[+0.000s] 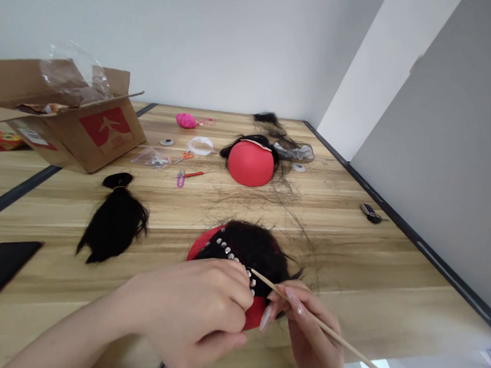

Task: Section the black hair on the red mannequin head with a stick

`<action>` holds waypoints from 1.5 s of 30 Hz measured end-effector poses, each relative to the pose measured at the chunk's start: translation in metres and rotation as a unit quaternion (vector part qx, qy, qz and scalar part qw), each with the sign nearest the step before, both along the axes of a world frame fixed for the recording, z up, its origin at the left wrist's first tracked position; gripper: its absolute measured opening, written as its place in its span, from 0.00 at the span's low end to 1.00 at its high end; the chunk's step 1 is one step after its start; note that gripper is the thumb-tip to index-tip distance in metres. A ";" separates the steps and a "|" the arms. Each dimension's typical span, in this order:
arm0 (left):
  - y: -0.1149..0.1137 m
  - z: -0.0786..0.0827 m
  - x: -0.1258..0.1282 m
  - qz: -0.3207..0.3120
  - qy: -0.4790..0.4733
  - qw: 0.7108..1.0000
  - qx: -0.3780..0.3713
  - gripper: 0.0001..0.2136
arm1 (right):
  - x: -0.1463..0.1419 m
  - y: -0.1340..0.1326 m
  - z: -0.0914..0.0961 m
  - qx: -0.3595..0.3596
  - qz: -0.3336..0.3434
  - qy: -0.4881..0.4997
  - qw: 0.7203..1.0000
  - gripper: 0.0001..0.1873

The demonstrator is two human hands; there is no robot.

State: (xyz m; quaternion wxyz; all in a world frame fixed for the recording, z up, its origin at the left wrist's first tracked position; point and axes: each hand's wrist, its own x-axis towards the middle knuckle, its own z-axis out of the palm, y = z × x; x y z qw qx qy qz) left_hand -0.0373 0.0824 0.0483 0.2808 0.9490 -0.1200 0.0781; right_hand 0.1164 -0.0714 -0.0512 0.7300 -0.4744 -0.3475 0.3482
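A red domed cup (256, 311), partly covered with black hair (260, 248), rests on the table before me. Rows of small silver studs (228, 251) run across the hair. My left hand (202, 307) lies over the near left side of the cup, fingers curled in; its fingertips and anything in them are hidden. A few dark strands show below that hand. Between the fingers of my right hand (308, 318) is a thin wooden stick (331, 333), slanting up to the left, its tip at the studs.
Farther back sits another red cup (250, 164) with black hair. A tied hair bundle (113, 224) and a black flat object (11, 262) lie left, below an open cardboard box (86, 132). Pink yarn (186, 120), a white coil (200, 146) and orange scissors (185, 156) lie behind.
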 end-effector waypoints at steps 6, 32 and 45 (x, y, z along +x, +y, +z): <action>-0.001 0.006 0.001 0.007 0.016 1.000 -0.002 0.14 | 0.002 0.001 0.004 0.012 0.004 -0.035 0.999 0.10; -0.002 0.010 -0.005 0.003 0.027 1.000 -0.016 0.15 | 0.003 0.000 0.005 0.001 0.045 0.017 0.999 0.11; -0.001 0.008 -0.010 -0.002 0.046 0.998 0.045 0.16 | 0.004 0.001 0.005 -0.007 0.037 -0.001 0.999 0.10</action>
